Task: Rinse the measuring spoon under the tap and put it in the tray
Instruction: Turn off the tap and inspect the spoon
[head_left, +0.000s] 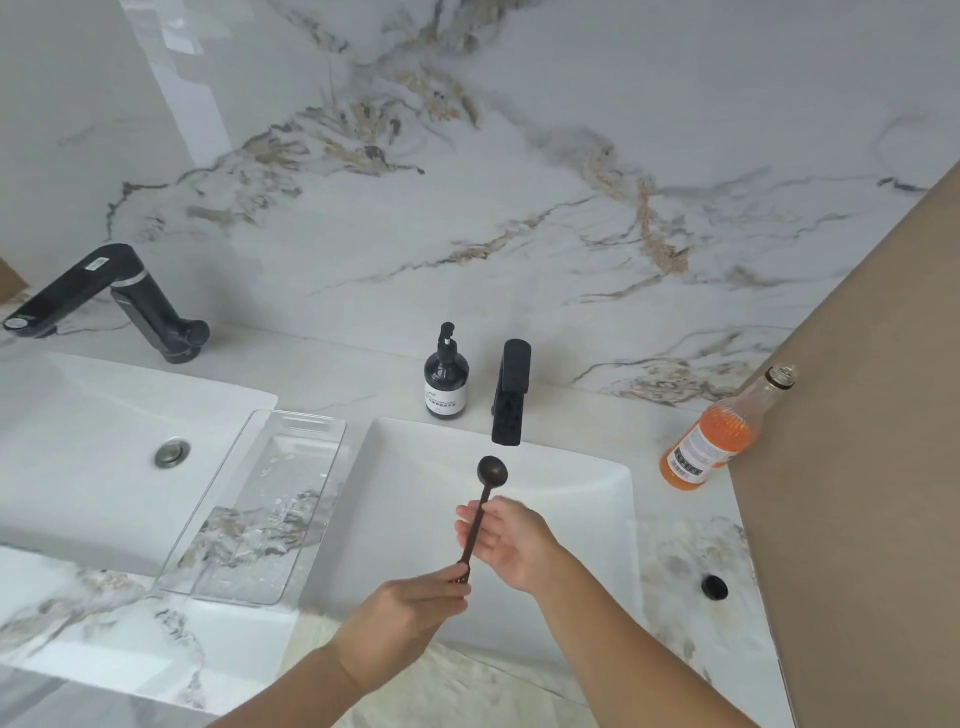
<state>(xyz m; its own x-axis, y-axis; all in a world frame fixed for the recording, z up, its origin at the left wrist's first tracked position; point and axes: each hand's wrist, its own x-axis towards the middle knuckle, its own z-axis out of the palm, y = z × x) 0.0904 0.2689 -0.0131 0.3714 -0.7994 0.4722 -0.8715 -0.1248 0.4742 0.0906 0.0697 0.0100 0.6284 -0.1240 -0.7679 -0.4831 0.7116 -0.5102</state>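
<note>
A dark brown measuring spoon (492, 472) is held over the right white sink (582, 499), its round bowl just below the spout of the black tap (511, 395). My left hand (415, 608) pinches the end of the spoon's handle. My right hand (511, 540) is open beside the handle's middle, fingers spread behind it. No water stream is visible from the tap. The clear plastic tray (260, 509) lies on the counter between the two sinks, left of the spoon.
A dark soap pump bottle (445, 376) stands left of the tap. An orange drink bottle (711, 441) stands at the right by a brown wall. A second sink (93, 457) with a black tap (114, 296) lies at the left.
</note>
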